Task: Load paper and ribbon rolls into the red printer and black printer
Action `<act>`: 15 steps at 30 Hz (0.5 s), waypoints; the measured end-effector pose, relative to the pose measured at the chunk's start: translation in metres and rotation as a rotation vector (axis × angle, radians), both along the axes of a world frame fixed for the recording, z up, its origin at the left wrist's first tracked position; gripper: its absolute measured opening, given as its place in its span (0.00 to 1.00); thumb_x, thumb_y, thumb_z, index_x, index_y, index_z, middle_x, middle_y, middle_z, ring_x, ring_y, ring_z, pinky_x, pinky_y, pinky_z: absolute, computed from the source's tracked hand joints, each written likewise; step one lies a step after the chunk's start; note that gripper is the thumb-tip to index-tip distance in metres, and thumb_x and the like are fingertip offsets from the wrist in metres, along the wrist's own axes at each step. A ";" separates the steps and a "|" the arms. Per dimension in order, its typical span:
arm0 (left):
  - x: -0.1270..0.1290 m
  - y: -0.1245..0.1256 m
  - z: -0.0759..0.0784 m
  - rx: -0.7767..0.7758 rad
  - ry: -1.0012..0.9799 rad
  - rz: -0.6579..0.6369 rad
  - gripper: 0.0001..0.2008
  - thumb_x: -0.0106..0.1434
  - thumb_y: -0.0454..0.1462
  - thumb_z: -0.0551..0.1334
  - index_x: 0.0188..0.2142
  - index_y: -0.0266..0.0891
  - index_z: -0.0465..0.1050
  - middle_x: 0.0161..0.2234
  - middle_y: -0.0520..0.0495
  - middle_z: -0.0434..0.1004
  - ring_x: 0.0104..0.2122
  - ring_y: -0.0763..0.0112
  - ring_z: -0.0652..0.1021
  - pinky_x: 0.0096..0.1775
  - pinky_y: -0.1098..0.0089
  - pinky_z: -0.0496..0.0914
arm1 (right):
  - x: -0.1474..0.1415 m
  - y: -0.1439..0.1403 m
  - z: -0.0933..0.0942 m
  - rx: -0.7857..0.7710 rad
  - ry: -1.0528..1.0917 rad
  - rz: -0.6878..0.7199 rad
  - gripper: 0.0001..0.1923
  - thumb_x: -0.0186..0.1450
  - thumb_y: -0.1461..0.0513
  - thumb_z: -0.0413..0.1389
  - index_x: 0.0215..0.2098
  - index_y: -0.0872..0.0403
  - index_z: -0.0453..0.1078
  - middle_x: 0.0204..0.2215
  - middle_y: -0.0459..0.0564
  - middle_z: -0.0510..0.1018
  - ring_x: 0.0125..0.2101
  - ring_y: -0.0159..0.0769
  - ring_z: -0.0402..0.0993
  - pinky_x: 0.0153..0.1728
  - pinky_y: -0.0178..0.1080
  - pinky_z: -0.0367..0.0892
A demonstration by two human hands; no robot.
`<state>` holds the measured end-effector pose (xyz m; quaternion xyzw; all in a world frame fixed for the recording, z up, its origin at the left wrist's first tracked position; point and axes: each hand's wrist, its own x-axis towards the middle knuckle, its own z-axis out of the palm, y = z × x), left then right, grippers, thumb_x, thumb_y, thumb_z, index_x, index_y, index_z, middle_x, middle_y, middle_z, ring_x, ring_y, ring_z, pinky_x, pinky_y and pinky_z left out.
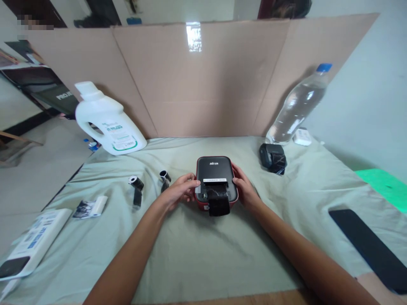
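Note:
A small label printer (213,170) with a black top and red sides sits in the middle of the cloth-covered surface. From its front slot a strip of dark printed paper (218,202) hangs down over the front edge. My left hand (182,189) grips the printer's left side, its thumb on the top edge. On the opposite side my right hand (244,186) holds it the same way, with some fingers hidden behind the body. Just left of my left hand lies a small paper roll (164,174), partly covered by that hand. Another roll (136,182) with a dark strip is farther left.
A white detergent bottle (110,123) and a clear water bottle (297,108) stand before a cardboard screen (203,84). A black device (272,158) sits behind right. A phone (369,248) lies at right; a white box (38,237) and printed paper (89,207) at left.

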<state>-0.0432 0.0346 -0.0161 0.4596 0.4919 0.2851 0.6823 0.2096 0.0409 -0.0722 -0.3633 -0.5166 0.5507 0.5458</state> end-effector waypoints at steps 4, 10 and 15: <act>0.002 -0.003 0.002 0.036 0.052 0.032 0.18 0.57 0.49 0.67 0.33 0.42 0.61 0.21 0.57 0.68 0.20 0.77 0.70 0.22 0.77 0.61 | 0.000 0.001 -0.003 0.014 0.018 0.001 0.30 0.64 0.53 0.58 0.64 0.43 0.64 0.67 0.45 0.67 0.68 0.46 0.59 0.69 0.52 0.52; 0.005 -0.007 0.014 0.077 0.108 0.054 0.17 0.56 0.48 0.67 0.33 0.42 0.62 0.24 0.56 0.68 0.23 0.76 0.71 0.23 0.77 0.61 | -0.001 0.003 -0.009 0.001 0.004 -0.017 0.31 0.64 0.52 0.58 0.64 0.43 0.65 0.68 0.45 0.66 0.68 0.47 0.59 0.69 0.52 0.54; 0.003 -0.008 0.017 0.146 0.186 0.115 0.16 0.56 0.47 0.67 0.36 0.41 0.68 0.36 0.47 0.76 0.35 0.69 0.76 0.27 0.74 0.66 | 0.001 0.003 -0.008 0.025 -0.032 -0.041 0.30 0.65 0.49 0.58 0.64 0.43 0.66 0.66 0.46 0.68 0.67 0.47 0.62 0.68 0.53 0.55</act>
